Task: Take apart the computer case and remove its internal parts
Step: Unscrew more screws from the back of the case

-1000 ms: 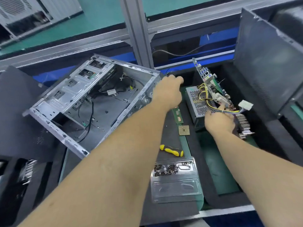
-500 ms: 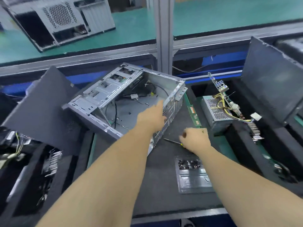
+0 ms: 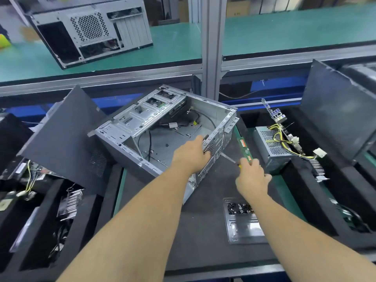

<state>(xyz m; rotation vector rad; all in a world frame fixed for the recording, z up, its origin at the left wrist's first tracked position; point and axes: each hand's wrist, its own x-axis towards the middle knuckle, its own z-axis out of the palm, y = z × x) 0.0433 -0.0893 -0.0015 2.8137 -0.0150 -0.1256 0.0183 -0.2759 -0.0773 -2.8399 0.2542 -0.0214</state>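
**Left hand on the case rim, right hand gripping a screwdriver**

The left hand (image 3: 191, 156) grips the near right wall of the computer case (image 3: 162, 131), fingers curled over its rim beside a perforated grille. The right hand (image 3: 252, 176) is closed round the yellow handle of a screwdriver (image 3: 230, 158), whose metal shaft points up and left toward the case's lower right corner; whether the tip touches the metal cannot be told.

The case lies open side up, tilted, on the dark mat of the counter (image 3: 203, 231), in the middle of the view. Its inside is mostly bare: a drive cage along the far left side and a few loose black cables (image 3: 149, 139) on the floor panel.

Just right of the case a green memory stick (image 3: 245, 147) lies on the mat. Further right, a grey power supply (image 3: 268, 147) with yellow wires sits in a black foam tray, with a circuit board (image 3: 276, 119) standing on edge behind it. Near the right forearm a clear plastic tray (image 3: 244, 226) holds a cluster of small screws at its far end.

A dark side panel (image 3: 61, 139) leans to the left of the case, above a foam tray holding other removed parts. Beyond the aluminium rail, a second case (image 3: 91, 31) stands on a green surface.
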